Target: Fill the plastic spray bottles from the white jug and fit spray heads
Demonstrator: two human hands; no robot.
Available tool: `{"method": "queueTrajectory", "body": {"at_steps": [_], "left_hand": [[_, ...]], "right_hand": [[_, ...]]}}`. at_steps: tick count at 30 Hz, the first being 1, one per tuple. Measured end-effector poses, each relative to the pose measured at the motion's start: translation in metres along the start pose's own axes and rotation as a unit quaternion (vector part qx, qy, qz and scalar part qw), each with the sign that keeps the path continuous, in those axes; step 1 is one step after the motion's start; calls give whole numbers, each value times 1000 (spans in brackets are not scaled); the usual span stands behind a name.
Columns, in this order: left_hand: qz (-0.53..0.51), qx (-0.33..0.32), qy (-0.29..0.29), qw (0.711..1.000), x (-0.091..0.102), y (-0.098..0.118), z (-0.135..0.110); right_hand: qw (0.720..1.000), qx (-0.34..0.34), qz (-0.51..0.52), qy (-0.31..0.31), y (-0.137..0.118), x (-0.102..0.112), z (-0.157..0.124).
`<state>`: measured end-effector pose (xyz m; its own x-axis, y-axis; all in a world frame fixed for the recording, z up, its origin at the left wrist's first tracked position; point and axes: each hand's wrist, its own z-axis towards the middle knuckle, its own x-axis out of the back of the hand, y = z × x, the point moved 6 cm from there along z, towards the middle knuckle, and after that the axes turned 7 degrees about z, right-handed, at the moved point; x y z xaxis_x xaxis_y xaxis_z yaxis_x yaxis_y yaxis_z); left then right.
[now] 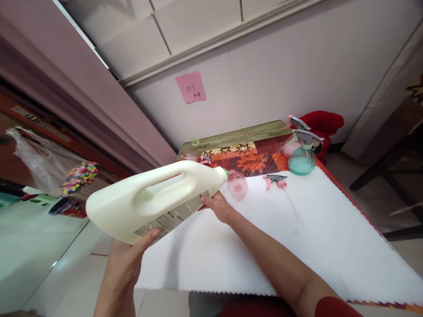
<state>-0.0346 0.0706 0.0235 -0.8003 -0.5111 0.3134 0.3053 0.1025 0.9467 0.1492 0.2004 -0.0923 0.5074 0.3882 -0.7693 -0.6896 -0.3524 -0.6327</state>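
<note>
A large cream-white jug [165, 176] with a moulded handle is tilted on its side over the table, its green spout pointing right. My left hand [132, 253] supports its base end, thumb against the printed label. My right hand [216, 206] grips it near the neck. The spout is at the mouth of a small round pink clear bottle [237, 187], which stands without a top; whether liquid flows is too small to tell. Right of that bottle lies a pink and grey spray head [276, 179] with a thin tube.
A spray bottle with teal liquid [302, 159] and a pink one [291, 147] stand at the table's right back corner. A pale green cap [195, 142] sits near the back edge. A white cloth [211, 259] covers the table's front; the wall [257, 83] rises behind.
</note>
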Motion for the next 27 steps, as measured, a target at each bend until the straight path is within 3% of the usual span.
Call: {"method": "queueTrajectory", "body": {"at_steps": [27], "left_hand": [[2, -2, 3, 1000, 1, -1, -1]], "right_hand": [[1000, 0, 7, 0, 0, -1, 0]]}}
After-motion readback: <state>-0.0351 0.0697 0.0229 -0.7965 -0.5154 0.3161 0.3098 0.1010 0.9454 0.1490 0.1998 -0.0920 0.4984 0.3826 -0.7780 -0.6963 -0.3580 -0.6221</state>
